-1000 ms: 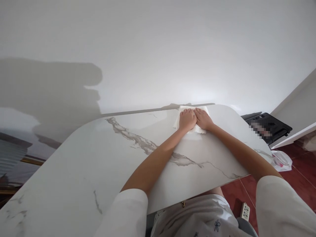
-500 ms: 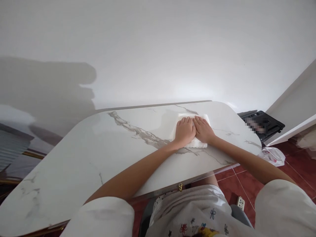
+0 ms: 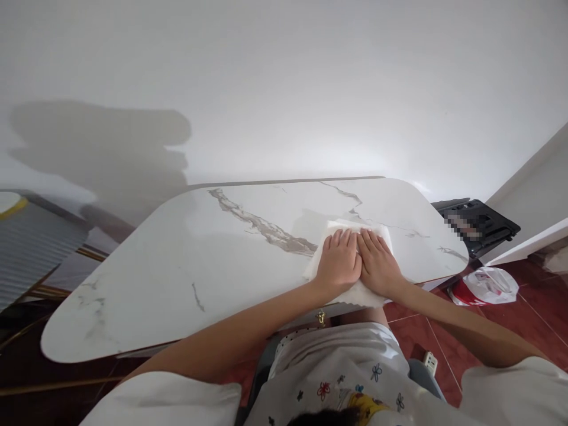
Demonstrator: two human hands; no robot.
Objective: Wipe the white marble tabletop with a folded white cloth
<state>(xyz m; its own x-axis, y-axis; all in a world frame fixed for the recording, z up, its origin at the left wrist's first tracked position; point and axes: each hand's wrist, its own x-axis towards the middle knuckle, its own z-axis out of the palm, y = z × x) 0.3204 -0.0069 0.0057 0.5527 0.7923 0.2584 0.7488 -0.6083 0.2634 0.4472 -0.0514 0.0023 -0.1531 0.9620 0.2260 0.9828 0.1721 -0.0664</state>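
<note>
A white cloth point(image 3: 339, 225), or perhaps a paper towel, lies on the white marble-patterned tabletop point(image 3: 248, 266). Its lower edge reaches the table's front edge. My left hand point(image 3: 338, 261) presses on the cloth's left part, fingers stretched forward and lying flat. Beside it, touching at the thumbs, my right hand point(image 3: 378, 264) rests flat on the right part with its fingers extended. Both palms hide the cloth's middle.
A white wall point(image 3: 284, 89) stands right behind the table. On the right are a dark folded object point(image 3: 492, 222) and a plastic bag point(image 3: 492, 285) on the red tiled floor. A grey ribbed piece of furniture point(image 3: 39, 254) stands left; a white power strip point(image 3: 429, 362) lies below.
Both hands and the cloth have moved towards me, from the middle of the tabletop to its front edge. The view has shifted slightly, showing more of the ribbed furniture at left.
</note>
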